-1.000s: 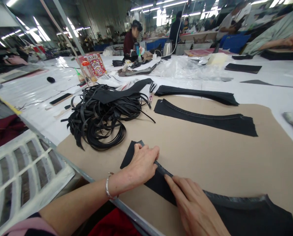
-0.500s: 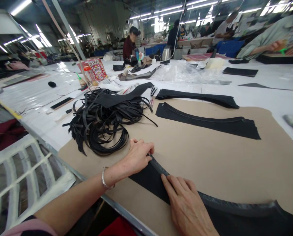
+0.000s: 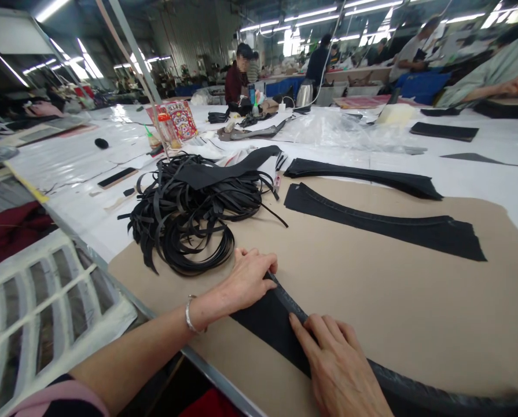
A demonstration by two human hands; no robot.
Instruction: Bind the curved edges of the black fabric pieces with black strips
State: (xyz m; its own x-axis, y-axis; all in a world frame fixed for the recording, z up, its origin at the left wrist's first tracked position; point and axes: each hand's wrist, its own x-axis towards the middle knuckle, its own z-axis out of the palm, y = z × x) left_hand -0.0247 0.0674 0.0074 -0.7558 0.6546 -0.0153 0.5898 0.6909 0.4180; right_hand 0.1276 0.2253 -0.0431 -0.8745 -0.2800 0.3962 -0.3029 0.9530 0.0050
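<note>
A long, curved black fabric or leather piece (image 3: pixel 269 325) lies on the brown board, a strip along its upper edge folded or lined. My left hand (image 3: pixel 253 277) is closed at the far end of that piece, fingers curled and thumb pressed on the edge strip. Nearer to me, my right hand (image 3: pixel 341 362) lies palm down on the same piece, fingers stretched along its edge. The near end of the piece runs out of view at the lower right. A tangled heap of black strips (image 3: pixel 198 202) sits just beyond my left hand.
Two stacks of curved black pieces, a nearer one (image 3: pixel 380 223) and a farther one (image 3: pixel 363 174), lie beyond the brown board's (image 3: pixel 415 295) middle. A white slatted rack (image 3: pixel 46 289) stands left of the table edge. Co-workers, one in dark red (image 3: pixel 236 84), work at the back.
The view has turned slightly left, so the surroundings sit farther right in the picture. Both hands stay at nearly the same spots on the black piece.
</note>
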